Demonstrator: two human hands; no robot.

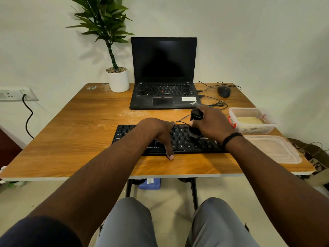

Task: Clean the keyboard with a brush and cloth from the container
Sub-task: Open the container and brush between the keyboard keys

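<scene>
Plain pale walls close in a wooden table, and the black keyboard lies flat near its front edge, under both hands. On it the left hand rests palm down, fingers reaching over the far edge and thumb hooked over the near edge, steadying it. Over the keys on the thumb side of those fingers, the right hand has its fingers curled round the black brush, handle upright and bristles down on the keys.

Judging by its look, the keyboard is light, rigid plastic that could skid on the smooth wood, so bracing it at the edges seems sensible; the keycaps are small and may pop off under hard scrubbing. The brush looks stiff in the handle and soft at the tip, best held mid-handle.

Beyond the right knuckles stands one clear container with one pale cloth inside, soft and limp, easily pinched at a fold. One loose lid lies beside the right wrist. Past the fingertips sit one laptop, one mouse and one potted plant.
</scene>
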